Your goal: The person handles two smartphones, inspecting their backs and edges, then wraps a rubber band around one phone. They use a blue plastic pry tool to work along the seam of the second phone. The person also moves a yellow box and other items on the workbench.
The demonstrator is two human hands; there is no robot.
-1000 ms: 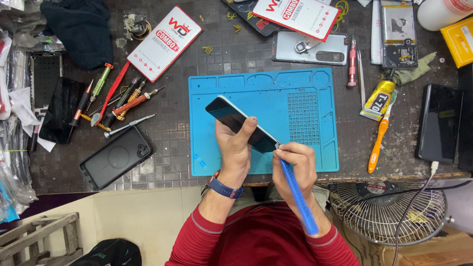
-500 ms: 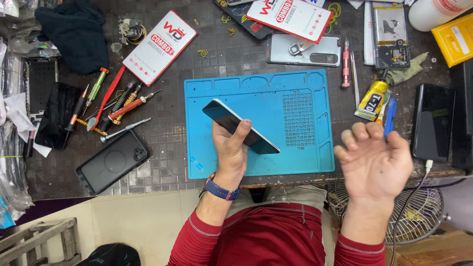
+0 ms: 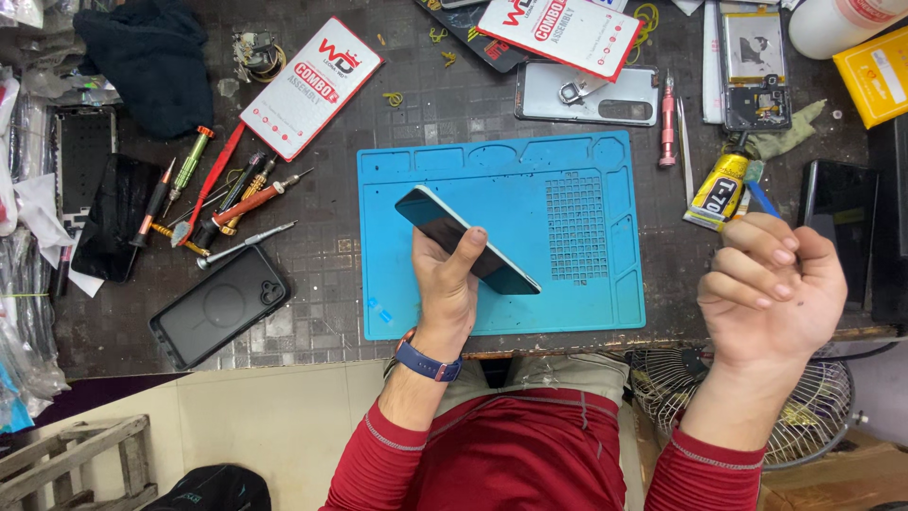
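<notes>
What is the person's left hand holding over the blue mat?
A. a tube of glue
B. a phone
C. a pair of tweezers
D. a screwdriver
B: the left hand grips a dark-screened phone, tilted above the blue mat.

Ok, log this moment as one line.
left hand: holds phone over blue mat | right hand: curled, raised, near blue tool

A slim phone with a dark glass face and pale blue edge is held tilted above the blue mat.

A blue-handled tool pokes up beside it.
</notes>
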